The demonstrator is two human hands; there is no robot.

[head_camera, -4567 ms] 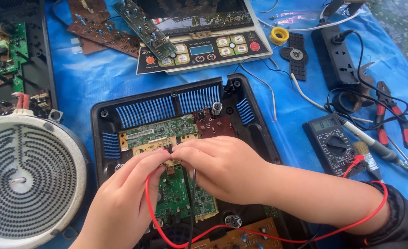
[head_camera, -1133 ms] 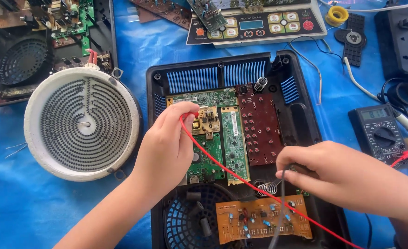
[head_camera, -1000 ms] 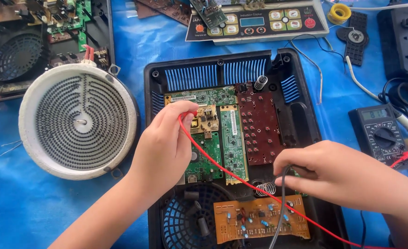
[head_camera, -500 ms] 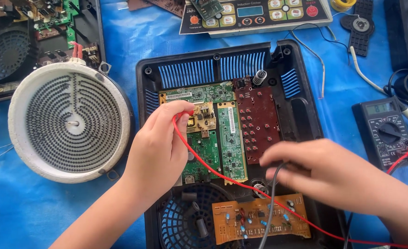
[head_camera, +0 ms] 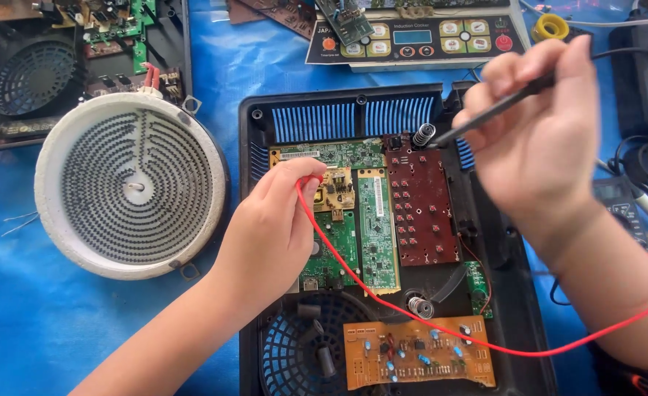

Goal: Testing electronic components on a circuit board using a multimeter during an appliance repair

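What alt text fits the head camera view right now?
The left hand presses a red probe onto green circuit boards inside an open black casing; the right hand holds a black probe near a spring.

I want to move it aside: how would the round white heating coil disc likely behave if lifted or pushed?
The heating coil disc looks rigid and probably heavyish. Its flat base should slide, not roll. The thin coil ridges and wired terminals seem fragile.

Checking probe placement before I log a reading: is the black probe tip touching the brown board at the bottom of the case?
No: the right hand holds the black probe raised near the upper spring, far from the brown board.
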